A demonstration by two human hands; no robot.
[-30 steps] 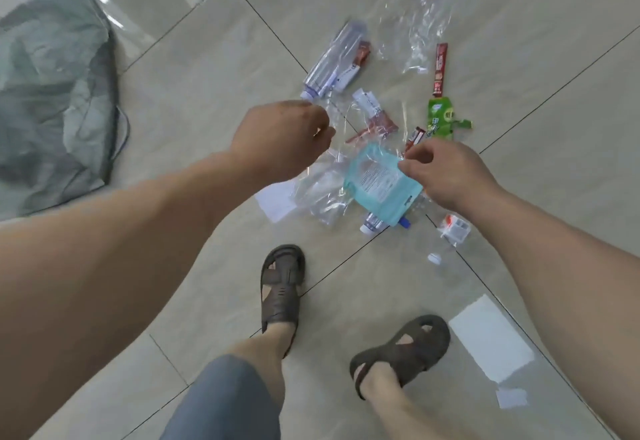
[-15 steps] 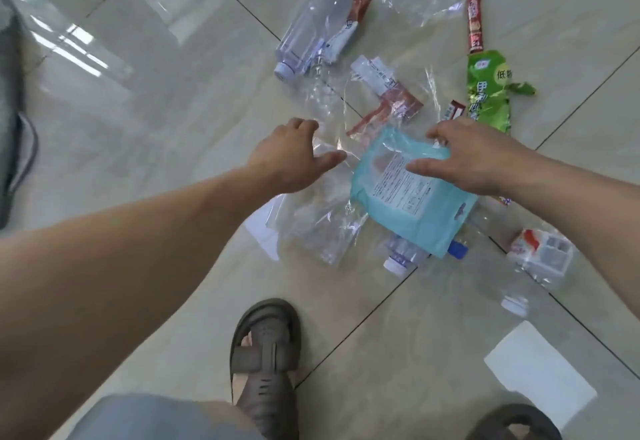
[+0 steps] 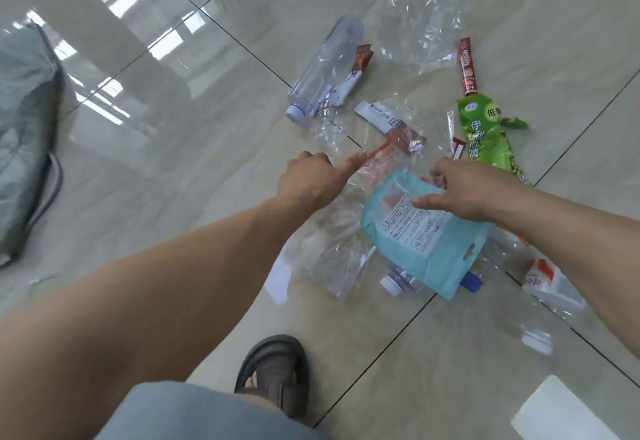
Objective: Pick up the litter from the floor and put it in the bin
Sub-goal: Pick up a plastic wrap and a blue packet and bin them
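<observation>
Litter is scattered over the tiled floor. My right hand (image 3: 467, 190) grips the top of a teal pouch (image 3: 426, 242), thumb on its printed label, fingers over its upper edge. My left hand (image 3: 311, 180) reaches forward just left of it, and its thumb tip touches a red-and-clear wrapper (image 3: 379, 159); I see nothing held in it. Under the pouch lie a crumpled clear plastic bag (image 3: 332, 252) and a bottle with a white cap (image 3: 393, 283). A grey bag (image 3: 24, 128) lies at the far left.
Farther out lie a clear bottle (image 3: 322, 69), a brown-and-white sachet (image 3: 349, 79), clear film (image 3: 419, 37), a red coffee stick (image 3: 467, 65) and a green wrapper (image 3: 485, 131). A small red-and-white carton (image 3: 547, 280) and white paper (image 3: 561, 412) lie right. My sandalled foot (image 3: 273, 370) stands below.
My view has dropped closer to the floor. My left hand moved forward from the clear bag to the red wrapper. My right hand has kept hold of the teal pouch.
</observation>
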